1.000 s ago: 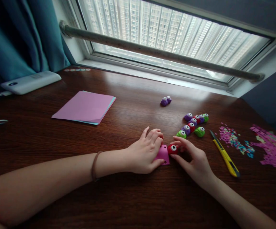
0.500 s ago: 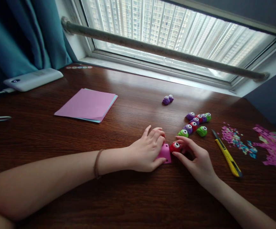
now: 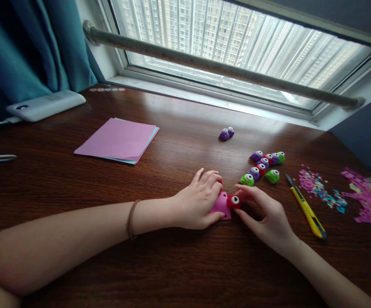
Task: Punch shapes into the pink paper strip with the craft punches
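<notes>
Under my left hand [image 3: 201, 199] lies a small piece of pink paper [image 3: 220, 206], its right end sticking out past the fingers and thumb that hold it against the table. Small star- or flower-shaped holes show near its corners. My right hand [image 3: 265, 211] has a red paper punch [image 3: 234, 202] between thumb and fingers, at the paper's right edge. The punch's white top with a dark heart-like mark is turned up towards me. Whether the paper's edge sits inside the slot is hidden. Just beyond my right fingers stands a green punch [image 3: 247, 180].
More punches [image 3: 265, 162] in purple, red and green stand behind. Two purple punches [image 3: 226, 133] sit farther back. To the right lie a yellow utility knife [image 3: 307, 209], paper confetti [image 3: 320, 188] and pink scraps [image 3: 369, 199]. A coloured-paper stack [image 3: 118, 139] lies left.
The red punch has tilted so its top faces me more, and it overlaps the pink paper's right edge. My right fingers have shifted slightly around it. My left hand stays put.
</notes>
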`<state>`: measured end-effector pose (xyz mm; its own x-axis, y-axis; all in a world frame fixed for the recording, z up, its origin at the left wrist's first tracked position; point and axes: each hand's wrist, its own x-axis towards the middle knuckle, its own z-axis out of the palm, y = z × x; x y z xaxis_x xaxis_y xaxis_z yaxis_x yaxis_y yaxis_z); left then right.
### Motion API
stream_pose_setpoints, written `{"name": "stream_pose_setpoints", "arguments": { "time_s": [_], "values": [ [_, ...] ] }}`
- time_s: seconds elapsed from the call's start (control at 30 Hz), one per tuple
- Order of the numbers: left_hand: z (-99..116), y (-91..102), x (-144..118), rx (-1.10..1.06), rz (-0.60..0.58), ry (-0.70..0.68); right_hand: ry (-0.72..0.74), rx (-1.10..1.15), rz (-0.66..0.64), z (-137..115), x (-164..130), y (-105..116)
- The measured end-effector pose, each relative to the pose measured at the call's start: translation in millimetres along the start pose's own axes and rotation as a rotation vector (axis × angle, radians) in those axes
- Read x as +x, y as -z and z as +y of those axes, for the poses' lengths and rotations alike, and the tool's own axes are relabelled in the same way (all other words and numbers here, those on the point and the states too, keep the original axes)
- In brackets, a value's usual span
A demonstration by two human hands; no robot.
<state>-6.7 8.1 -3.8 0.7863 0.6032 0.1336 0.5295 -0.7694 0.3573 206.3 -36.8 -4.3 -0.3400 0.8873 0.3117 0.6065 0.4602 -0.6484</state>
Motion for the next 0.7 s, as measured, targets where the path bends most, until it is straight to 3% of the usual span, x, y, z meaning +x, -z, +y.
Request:
{"name": "stream_pose_setpoints", "arguments": {
  "time_s": [0.23, 0.53, 0.7],
  "values": [
    [-1.2, 0.6, 2.1, -0.011, 0.015, -0.012, -0.012, -0.033, 0.037, 4.8, -1.0, -5.7],
    [-3.7, -2.7, 1.7, -0.030, 0.049, -0.017, 0.074, -0.054, 0.047, 2.8, -0.1, -4.9],
    [-5.2, -3.4, 3.9, -0.036, 0.060, -0.024, 0.026, -0.061, 0.078, 4.7, -1.5, -7.6]
  ]
}}
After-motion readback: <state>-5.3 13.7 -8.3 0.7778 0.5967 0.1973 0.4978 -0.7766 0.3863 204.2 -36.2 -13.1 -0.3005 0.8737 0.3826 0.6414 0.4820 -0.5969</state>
